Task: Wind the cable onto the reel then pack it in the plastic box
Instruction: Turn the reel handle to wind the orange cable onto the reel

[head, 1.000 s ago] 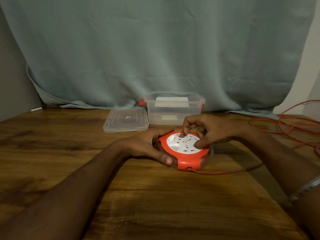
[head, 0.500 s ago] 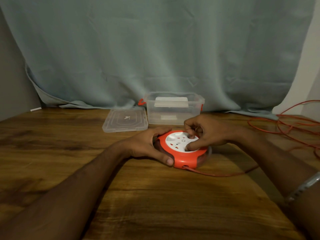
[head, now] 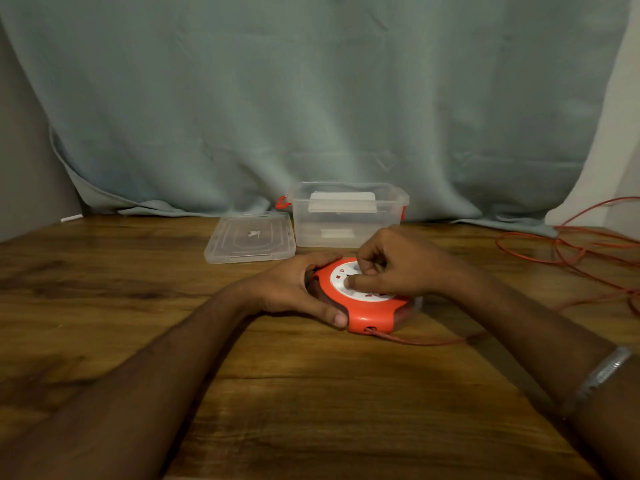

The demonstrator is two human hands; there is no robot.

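Wooden table [head: 104,306] fills the foreground, with a pale blue-green curtain [head: 311,98] hanging behind it. A round orange reel [head: 367,315] with a white socket face lies flat on the table near the middle. The left hand [head: 294,289] grips the reel's left edge, fingers curled round the far rim and thumb along the near side. The right hand [head: 398,268] rests on top of the white face, its fingers curled and pressing down, thumb laid flat across the sockets. An orange cable [head: 426,342] leaves the reel's front and trails right to a loose tangle at the table's far right. Behind the reel stands an open clear plastic box [head: 346,216]; its lid [head: 249,237] lies flat just to the left.
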